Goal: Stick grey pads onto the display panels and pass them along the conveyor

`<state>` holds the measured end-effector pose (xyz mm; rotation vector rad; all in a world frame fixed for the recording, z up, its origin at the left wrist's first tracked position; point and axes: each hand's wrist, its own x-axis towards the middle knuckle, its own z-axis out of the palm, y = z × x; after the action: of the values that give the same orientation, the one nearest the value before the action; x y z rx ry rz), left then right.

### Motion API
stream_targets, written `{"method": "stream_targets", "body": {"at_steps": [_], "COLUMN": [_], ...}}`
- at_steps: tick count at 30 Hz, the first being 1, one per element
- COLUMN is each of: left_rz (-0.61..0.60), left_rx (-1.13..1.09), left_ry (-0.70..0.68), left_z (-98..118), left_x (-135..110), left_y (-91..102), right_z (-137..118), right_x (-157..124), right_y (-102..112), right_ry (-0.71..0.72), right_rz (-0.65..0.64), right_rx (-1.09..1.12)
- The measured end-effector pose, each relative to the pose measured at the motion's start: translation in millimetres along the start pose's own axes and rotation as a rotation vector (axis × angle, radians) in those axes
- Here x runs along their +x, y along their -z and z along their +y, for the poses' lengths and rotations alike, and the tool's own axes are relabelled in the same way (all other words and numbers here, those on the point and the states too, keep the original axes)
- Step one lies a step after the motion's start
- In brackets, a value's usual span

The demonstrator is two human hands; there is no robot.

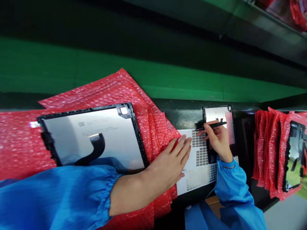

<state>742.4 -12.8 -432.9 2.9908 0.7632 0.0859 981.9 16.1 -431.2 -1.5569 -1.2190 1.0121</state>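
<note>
My left hand (168,159) lies flat with fingers stretched out, its fingertips on the left edge of a white sheet of small grey stickers (189,163). Pinched in my right hand (219,140) are black tweezers (219,124), their tip over the sticker grid. A framed display panel (217,110) lies just behind and under my right hand, with a pinkish film at its right side. Left of my left hand, a larger-looking display panel (69,131) with a black flex cable (98,147) rests on red bubble bags (144,124); my left forearm crosses its near corner.
More red bubble bags (268,150) stand upright at the right, with another display panel (294,156) leaning against them. A green wall strip (168,83) runs behind the dark bench. A metal shelf (271,25) overhangs at the upper right.
</note>
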Motion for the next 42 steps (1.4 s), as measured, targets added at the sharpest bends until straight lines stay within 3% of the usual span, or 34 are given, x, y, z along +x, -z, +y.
{"method": "stream_targets", "body": {"at_steps": [11,15,18,21,25,28,32,42], "left_rz": [-0.034,0.107,0.208,0.216,0.254,0.25,0.222,0.231], "left_rx": [0.033,0.01,-0.04,-0.062,0.035,0.031,-0.036,-0.088], "left_ry": [-0.005,-0.038,-0.08,0.039,0.371,0.431,0.395,0.415], "left_z": [1.0,7.7,15.8,14.6,-6.3,-20.8,-27.0,-30.9], "left_x": [4.9,-2.7,-28.4,-61.9,-92.4,-99.9,-101.6,-100.6], "left_y": [-3.8,14.9,42.3,59.8,52.8,40.4,35.1,34.6], "right_z": [-0.6,-10.6,-24.4,-38.4,-49.9,-51.6,-50.0,-44.9], "right_x": [7.1,4.4,-5.6,-16.2,-18.9,-13.1,-8.1,-12.4], "right_y": [1.1,-1.2,-17.5,-49.1,-97.5,-121.9,-134.2,-141.0], "right_ry": [-0.021,0.012,0.067,0.091,0.091,0.069,0.069,0.064], "right_rz": [0.022,0.053,0.015,-0.077,-0.195,-0.242,-0.245,-0.244], "right_rx": [0.017,0.148,0.212,0.259,0.289,0.279,0.289,0.317]}}
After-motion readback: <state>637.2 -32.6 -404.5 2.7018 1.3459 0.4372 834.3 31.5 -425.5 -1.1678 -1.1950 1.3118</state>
